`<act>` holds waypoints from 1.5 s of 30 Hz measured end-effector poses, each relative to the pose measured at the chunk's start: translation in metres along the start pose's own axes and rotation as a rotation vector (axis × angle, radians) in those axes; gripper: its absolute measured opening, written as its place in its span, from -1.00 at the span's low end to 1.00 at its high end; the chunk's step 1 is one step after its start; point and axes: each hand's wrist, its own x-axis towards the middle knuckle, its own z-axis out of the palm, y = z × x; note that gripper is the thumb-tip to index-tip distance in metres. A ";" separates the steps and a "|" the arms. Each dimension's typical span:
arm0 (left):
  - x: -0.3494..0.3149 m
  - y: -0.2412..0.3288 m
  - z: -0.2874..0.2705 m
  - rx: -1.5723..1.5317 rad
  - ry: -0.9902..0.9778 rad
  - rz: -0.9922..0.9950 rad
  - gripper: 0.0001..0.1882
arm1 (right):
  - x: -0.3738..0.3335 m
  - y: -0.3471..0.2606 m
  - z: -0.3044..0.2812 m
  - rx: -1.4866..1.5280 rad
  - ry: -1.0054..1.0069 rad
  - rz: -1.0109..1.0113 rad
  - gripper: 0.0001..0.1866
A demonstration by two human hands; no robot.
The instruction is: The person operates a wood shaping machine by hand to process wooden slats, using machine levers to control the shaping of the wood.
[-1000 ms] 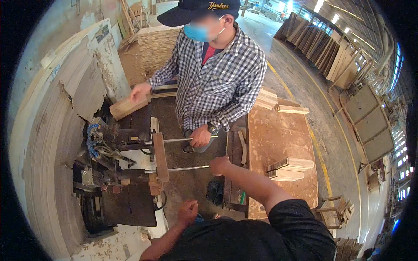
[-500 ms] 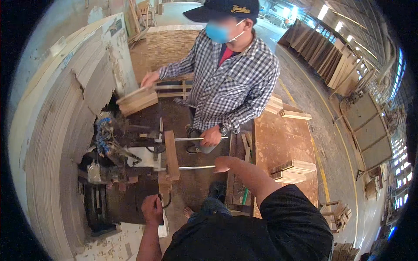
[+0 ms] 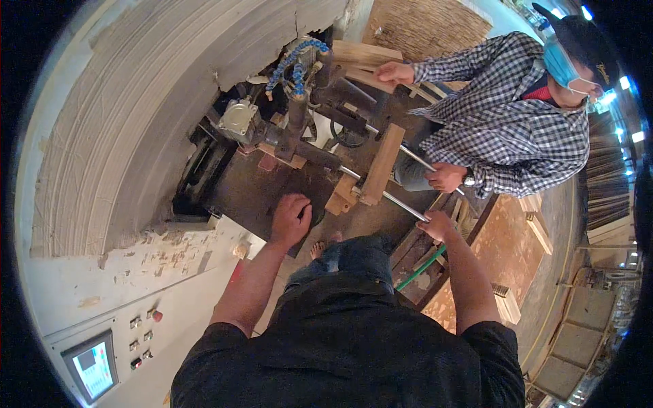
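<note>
My right hand (image 3: 439, 226) is closed around the end of a metal rod (image 3: 405, 205), right of centre. A second metal rod (image 3: 416, 157) runs alongside it, farther off. Across both rods lies a wooden bar (image 3: 383, 165); a smaller wooden block (image 3: 341, 197) sits beside its near end. To the left, the fingers of my left hand (image 3: 291, 219) curl at the rim of a black handwheel (image 3: 317, 213), which is mostly hidden. The rods come out of a machine (image 3: 294, 126) with blue coiled hoses (image 3: 298, 76) and a grey motor (image 3: 239, 121).
Opposite me, a person in a checked shirt (image 3: 500, 126) holds the farther rod with one hand; the other is open beside wooden pieces (image 3: 367, 56). A brown table (image 3: 500, 241) with wood stands at right. A control panel (image 3: 90, 366) with screen and buttons is lower left.
The view has swung left, bringing the control panel in. The co-worker's far hand has let go of the wooden pieces. My right hand stays on its rod, my left by the handwheel.
</note>
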 end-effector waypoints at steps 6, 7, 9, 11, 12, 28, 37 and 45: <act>0.065 -0.026 -0.010 0.432 -0.032 0.180 -0.62 | 0.001 0.005 0.010 -0.032 0.026 -0.024 -0.48; 0.072 -0.028 -0.013 0.535 -0.043 0.237 -0.59 | 0.001 0.000 0.006 -0.031 0.006 -0.005 -0.48; 0.078 -0.031 -0.008 0.541 -0.132 0.182 -0.58 | 0.000 -0.002 0.004 -0.031 -0.003 -0.001 -0.48; 0.078 -0.040 -0.003 0.546 -0.218 0.121 -0.56 | -0.004 -0.001 0.006 -0.033 -0.014 0.001 -0.48; 0.077 -0.049 0.002 0.466 -0.220 0.105 -0.55 | -0.006 0.002 0.010 -0.019 0.068 -0.050 -0.50; 0.083 -0.059 0.012 0.500 -0.158 0.010 -0.50 | 0.002 0.008 0.010 0.001 0.007 -0.018 -0.48; 0.080 -0.064 0.011 0.609 -0.341 -0.157 -0.39 | -0.001 0.005 0.009 0.024 0.036 -0.045 -0.49; 0.101 -0.039 -0.010 0.669 -0.493 -0.125 -0.40 | -0.006 0.007 0.014 0.056 0.077 0.015 -0.52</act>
